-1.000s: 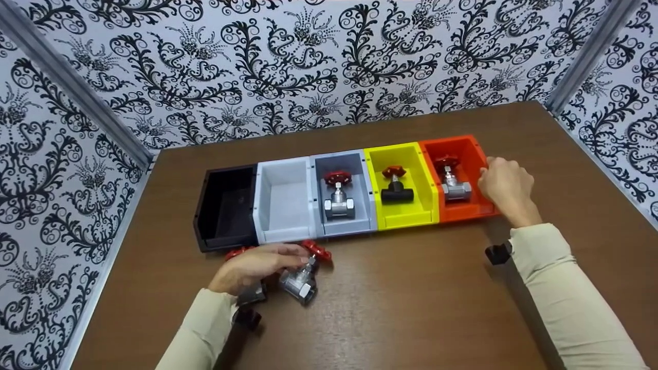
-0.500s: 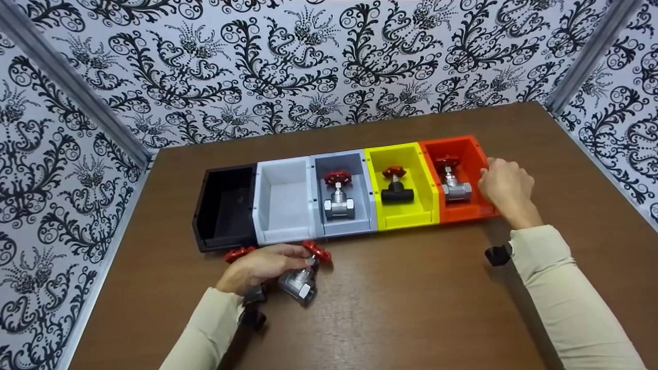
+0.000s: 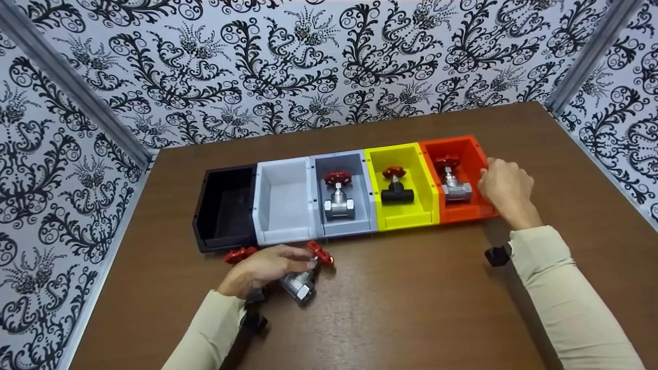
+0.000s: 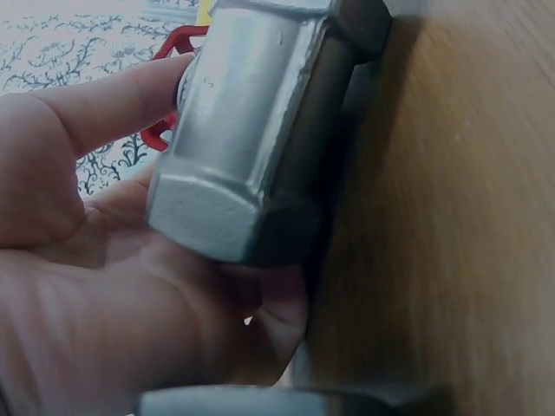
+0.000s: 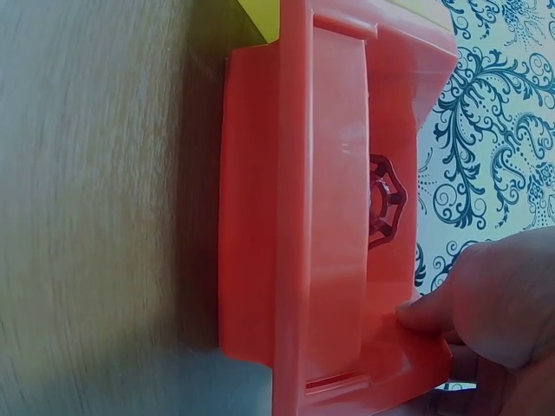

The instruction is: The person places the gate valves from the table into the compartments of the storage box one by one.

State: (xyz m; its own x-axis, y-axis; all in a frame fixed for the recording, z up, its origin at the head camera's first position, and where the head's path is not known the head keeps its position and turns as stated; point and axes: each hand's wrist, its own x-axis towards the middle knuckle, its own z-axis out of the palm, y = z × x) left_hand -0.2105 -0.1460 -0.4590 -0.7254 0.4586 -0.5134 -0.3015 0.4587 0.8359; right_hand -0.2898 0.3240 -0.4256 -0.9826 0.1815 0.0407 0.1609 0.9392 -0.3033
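My left hand (image 3: 264,266) pinches the stem of a silver gate valve (image 3: 299,287) in front of the white bin. Its red handwheel (image 3: 321,254) points away toward the bins, and the hexagon-ended body (image 4: 234,104) fills the left wrist view, close over the wood. Partly hidden under that wrist lies another valve, its red handwheel (image 3: 240,254) showing by the black bin. At the far right, my right hand (image 3: 508,190) grips the side wall of the orange bin (image 3: 465,149), thumb (image 5: 422,316) inside. A silver valve (image 3: 455,187) with a red handwheel lies in that bin.
Joined in a row are a black bin (image 3: 229,243), a white bin (image 3: 285,235), a grey bin (image 3: 347,227) holding a silver valve (image 3: 339,205), and a yellow bin (image 3: 408,221) holding a black-bodied valve (image 3: 397,194). Patterned walls (image 3: 308,67) enclose the brown table (image 3: 401,308).
My left hand has shifted slightly right, and the handwheel of the valve it pinches has moved a little right too. The right hand keeps its place on the orange bin.
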